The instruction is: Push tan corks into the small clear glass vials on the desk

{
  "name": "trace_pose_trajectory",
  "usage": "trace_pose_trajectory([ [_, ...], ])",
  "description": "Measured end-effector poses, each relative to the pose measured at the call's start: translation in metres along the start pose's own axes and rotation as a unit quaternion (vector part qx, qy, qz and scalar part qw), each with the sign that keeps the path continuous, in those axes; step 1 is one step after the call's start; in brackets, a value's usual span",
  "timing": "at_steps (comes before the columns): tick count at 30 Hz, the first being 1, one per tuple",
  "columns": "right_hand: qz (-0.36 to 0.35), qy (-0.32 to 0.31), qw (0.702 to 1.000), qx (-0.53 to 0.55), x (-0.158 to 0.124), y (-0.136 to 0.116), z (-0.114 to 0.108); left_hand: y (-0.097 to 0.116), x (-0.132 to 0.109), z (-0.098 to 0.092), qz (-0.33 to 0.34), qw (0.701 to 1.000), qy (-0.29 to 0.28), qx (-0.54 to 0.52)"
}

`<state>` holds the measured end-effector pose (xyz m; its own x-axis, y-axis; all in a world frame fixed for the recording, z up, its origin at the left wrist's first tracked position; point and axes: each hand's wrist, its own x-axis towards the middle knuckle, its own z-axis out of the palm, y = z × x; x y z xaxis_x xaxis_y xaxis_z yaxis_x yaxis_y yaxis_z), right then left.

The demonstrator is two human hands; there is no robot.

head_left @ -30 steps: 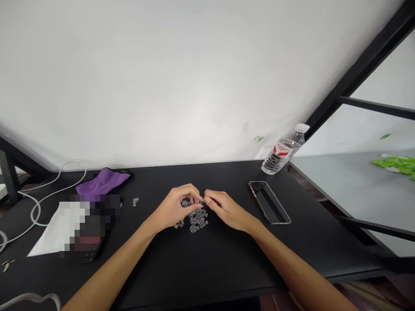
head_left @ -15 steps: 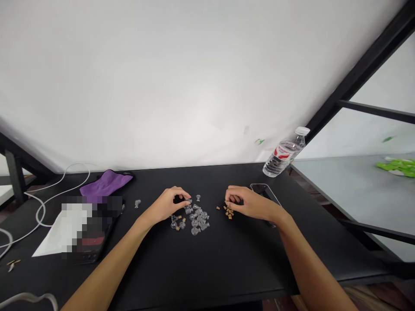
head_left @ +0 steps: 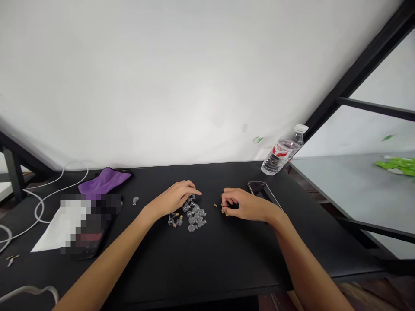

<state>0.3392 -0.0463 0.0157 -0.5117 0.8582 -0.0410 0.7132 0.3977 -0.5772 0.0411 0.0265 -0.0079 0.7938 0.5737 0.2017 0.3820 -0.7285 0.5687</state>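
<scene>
Bright even light, soft shadow under the right hand [head_left: 248, 206], wide-angle bending at edges

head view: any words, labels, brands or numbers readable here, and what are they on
The plastic water bottle's label: red and white print, too small to read.
The pixelated patch: blurred out, so nothing can be read.
No other text can be read.
</scene>
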Motion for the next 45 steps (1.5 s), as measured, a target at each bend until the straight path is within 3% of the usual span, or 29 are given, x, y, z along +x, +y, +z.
trace_pose_trajectory([
  [7, 0.005, 0.040, 0.999, -0.014, -0.001, 0.003, -0.004, -0.009, 0.005, -0.012, -0.042, 0.998, -0.033, 0.036],
  [15, -0.007, 0.056, 0.998, -0.013, 0.002, -0.001, 0.001, -0.017, -0.028, -0.026, -0.101, 0.994, 0.017, 0.036],
  [24, -0.002, 0.082, 0.997, 0.005, 0.007, -0.006, 0.004, 0.002, -0.045, -0.035, -0.133, 0.990, 0.015, -0.050],
  [31, -0.031, 0.121, 0.992, 0.019, 0.018, -0.024, 0.019, -0.008, -0.059, -0.043, -0.138, 0.989, -0.039, -0.035],
  [39, -0.072, 0.114, 0.991, 0.028, 0.026, -0.048, 0.038, -0.013, -0.063, -0.041, -0.160, 0.987, -0.018, -0.015],
  [45, -0.093, 0.109, 0.989, 0.033, 0.027, -0.050, 0.043, -0.019, -0.069, -0.043, -0.182, 0.982, -0.052, 0.017],
])
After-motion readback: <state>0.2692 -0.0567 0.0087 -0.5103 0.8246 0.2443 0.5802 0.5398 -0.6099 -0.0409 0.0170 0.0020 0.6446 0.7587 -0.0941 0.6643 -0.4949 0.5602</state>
